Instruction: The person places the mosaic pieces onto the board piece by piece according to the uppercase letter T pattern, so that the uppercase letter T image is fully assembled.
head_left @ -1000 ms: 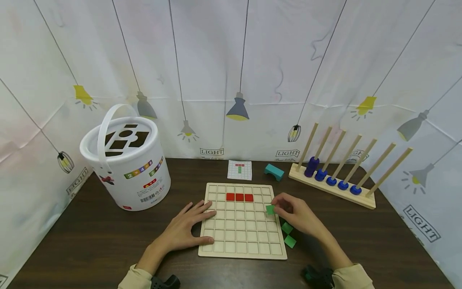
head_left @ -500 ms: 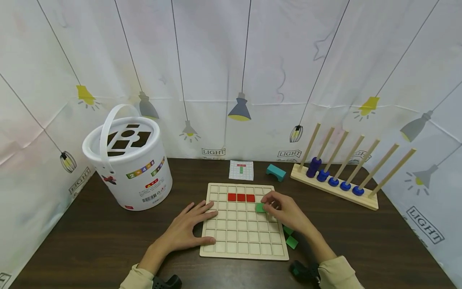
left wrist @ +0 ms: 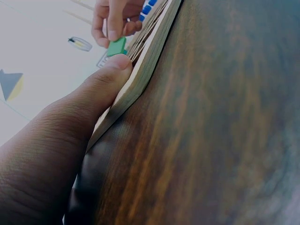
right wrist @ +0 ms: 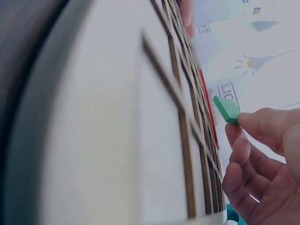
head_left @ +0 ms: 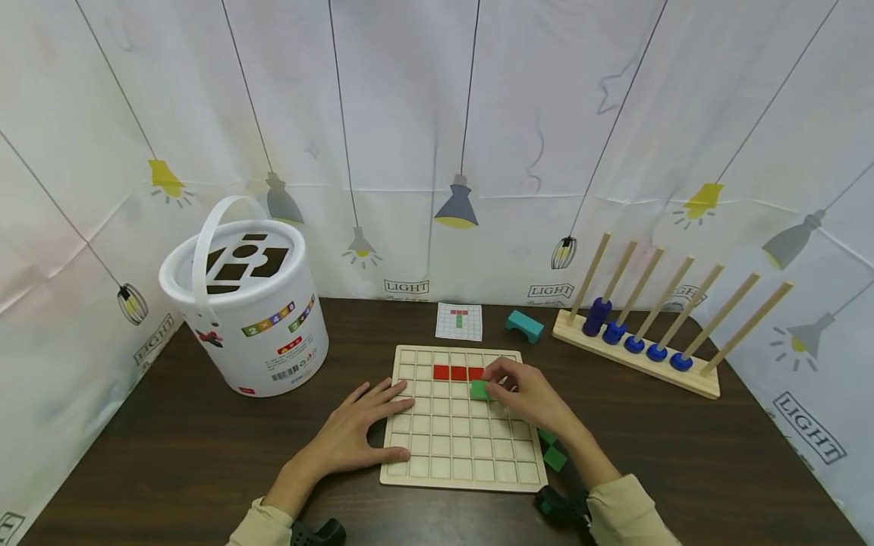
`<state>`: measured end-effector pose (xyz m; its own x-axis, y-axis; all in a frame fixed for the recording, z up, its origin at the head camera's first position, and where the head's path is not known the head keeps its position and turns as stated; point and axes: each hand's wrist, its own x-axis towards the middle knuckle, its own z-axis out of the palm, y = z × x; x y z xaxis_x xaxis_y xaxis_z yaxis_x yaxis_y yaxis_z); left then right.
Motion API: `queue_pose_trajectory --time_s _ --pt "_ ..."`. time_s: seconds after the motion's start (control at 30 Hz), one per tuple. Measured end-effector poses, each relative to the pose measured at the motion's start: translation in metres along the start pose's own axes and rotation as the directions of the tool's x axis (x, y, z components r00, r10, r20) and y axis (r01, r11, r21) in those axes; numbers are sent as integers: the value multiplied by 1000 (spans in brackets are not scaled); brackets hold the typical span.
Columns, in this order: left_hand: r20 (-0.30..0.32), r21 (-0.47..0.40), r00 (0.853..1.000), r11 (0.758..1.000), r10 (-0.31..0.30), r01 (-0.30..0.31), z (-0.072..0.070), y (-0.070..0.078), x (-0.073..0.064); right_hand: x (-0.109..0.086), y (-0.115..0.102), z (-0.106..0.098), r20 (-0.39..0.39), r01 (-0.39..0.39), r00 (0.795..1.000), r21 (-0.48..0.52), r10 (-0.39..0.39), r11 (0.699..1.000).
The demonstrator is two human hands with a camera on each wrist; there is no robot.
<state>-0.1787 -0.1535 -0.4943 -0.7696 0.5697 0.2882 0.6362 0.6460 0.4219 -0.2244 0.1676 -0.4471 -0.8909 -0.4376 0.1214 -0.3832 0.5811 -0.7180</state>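
Note:
A wooden grid board (head_left: 460, 447) lies on the dark table, and three red square tiles (head_left: 458, 373) sit in a row of its cells near the far side. My right hand (head_left: 529, 394) pinches a green square tile (head_left: 479, 390) between thumb and finger, just above the board below the red row; the right wrist view shows that green tile (right wrist: 227, 110) held clear of the surface. With fingers spread, my left hand (head_left: 362, 432) rests on the board's left edge, its thumb (left wrist: 105, 79) on the near left part. Two more green tiles (head_left: 554, 458) lie right of the board, partly behind my right forearm.
Behind the board are a paper card (head_left: 459, 322) with a printed red and green grid pattern and a teal arch block (head_left: 525, 326). A white lidded bucket (head_left: 273, 334) stands back left. The pegged wooden rack (head_left: 635, 353) with blue beads is back right.
My right hand has carried the green tile leftward over the board, from its right edge to below the red row. The left hand has stayed in place; the head view shifted slightly.

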Motion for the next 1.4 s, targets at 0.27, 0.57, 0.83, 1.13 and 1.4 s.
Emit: queue_pose_trajectory --time_s 0.27,0.57,0.83,1.13,1.4 --pt "-4 -7 1000 1000 2 -2 -2 1 1 7 -6 4 16 -10 1000 -7 10 1000" --pt "1 -7 1000 1000 -3 3 -1 1 0 15 -12 11 39 14 999 -20 -13 1000" --pt "10 3 1000 1000 -15 15 -1 1 1 20 -17 15 54 -25 998 -24 27 999" --pt "-2 0 1000 1000 -8 8 -4 3 0 24 -19 19 52 -9 999 -85 13 996" --pt "8 -7 1000 1000 -9 9 -2 2 0 24 -23 23 59 -12 998 -124 20 992"
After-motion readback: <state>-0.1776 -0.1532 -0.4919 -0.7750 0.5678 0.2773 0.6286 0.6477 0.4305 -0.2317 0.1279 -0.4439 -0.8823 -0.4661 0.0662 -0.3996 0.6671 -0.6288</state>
